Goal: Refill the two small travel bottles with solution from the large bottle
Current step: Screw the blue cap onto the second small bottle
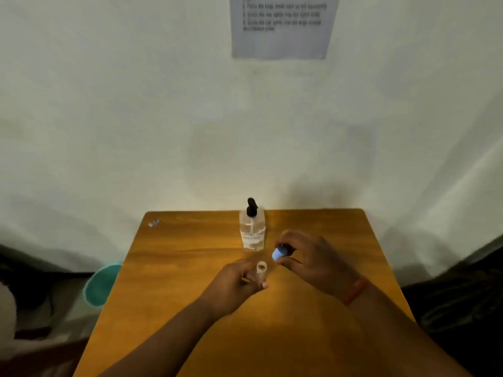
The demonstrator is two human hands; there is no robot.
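A large clear bottle (252, 232) with a black pump top stands upright near the far edge of the wooden table (168, 268). Just in front of it, my left hand (234, 284) grips a small clear travel bottle (261, 270), uncapped, with its open mouth up. To its right, my right hand (313, 262) pinches a small blue cap (278, 253) between thumb and fingers, a short way above and right of the bottle's mouth. Only one travel bottle is in view.
A small pale scrap (153, 223) lies at the table's far left corner. A teal round object (102, 284) sits off the table's left edge, low down. The white wall behind carries a printed sheet (283, 25). Dark clutter lies on both sides.
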